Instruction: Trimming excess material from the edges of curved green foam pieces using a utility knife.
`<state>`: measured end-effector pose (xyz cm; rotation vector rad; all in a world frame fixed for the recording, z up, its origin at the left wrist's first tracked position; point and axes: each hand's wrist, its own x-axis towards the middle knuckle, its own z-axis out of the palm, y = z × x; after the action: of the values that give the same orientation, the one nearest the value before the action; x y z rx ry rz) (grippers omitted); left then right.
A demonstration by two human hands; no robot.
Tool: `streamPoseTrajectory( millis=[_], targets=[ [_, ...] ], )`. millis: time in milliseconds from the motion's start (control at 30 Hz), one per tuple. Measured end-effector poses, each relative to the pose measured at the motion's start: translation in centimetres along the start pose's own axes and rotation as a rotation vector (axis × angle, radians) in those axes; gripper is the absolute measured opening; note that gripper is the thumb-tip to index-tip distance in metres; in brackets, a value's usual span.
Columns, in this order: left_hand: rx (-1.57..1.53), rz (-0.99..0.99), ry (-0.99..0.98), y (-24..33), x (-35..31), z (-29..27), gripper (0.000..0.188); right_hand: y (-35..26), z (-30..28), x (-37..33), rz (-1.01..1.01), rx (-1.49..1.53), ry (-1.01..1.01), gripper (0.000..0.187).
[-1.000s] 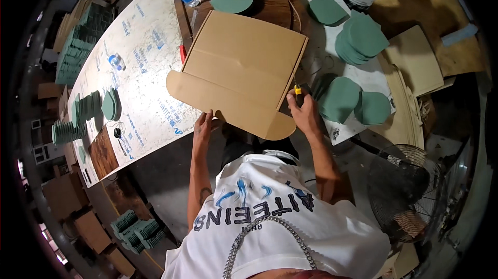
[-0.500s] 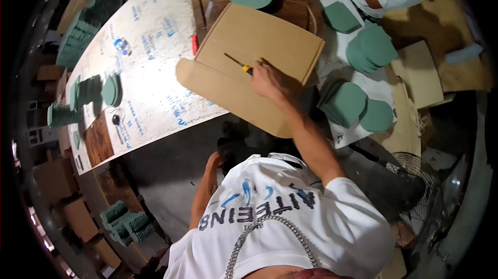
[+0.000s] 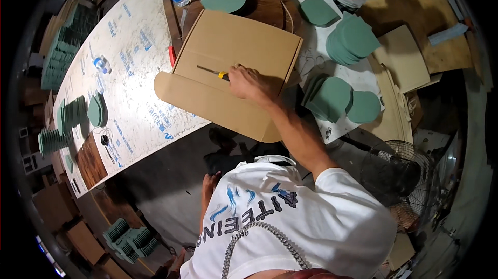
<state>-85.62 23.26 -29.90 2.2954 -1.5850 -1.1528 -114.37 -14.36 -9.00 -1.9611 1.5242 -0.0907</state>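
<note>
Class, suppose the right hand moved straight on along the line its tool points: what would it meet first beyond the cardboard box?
Probably the red object beside the box's left edge: the right hand points its screwdriver-like tool across the cardboard box toward it. Heights are unclear.

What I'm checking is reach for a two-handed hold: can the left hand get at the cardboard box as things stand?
Probably yes: the left hand is low beside the white shirt, and the near flap of the cardboard box juts past the table's edge, with nothing visibly blocking the way.
</note>
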Motion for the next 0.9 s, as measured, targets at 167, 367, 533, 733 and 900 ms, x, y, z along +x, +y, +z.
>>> streamPoseTrajectory(
  millis=[167, 367, 533, 733, 900],
  targets=[
    [-0.344, 0.123, -0.122, -2.0, -3.2, -2.5, 0.022, 1.9, 2.3, -0.4, -0.082, 0.072, 0.148, 0.031],
    [-0.964, -0.595, -0.142, 9.6, -4.4, -6.5, 0.024, 4.8, 4.2, 0.2, -0.077, 0.253, 0.203, 0.033],
    [-0.762, -0.516, -0.227, 9.6, -3.7, -7.5, 0.021, 7.8, 4.1, -5.3, -0.001, 0.434, 0.598, 0.025],
    [-0.434, -0.382, -0.324, 11.2, -1.4, -9.0, 0.019, 22.9, 6.0, -16.9, 0.748, 0.735, 0.901, 0.024],
    [0.047, -0.161, -0.399, 15.6, 3.3, -10.6, 0.017, 33.4, 9.3, -21.8, 1.102, 0.404, 0.886, 0.048]
  ],
)
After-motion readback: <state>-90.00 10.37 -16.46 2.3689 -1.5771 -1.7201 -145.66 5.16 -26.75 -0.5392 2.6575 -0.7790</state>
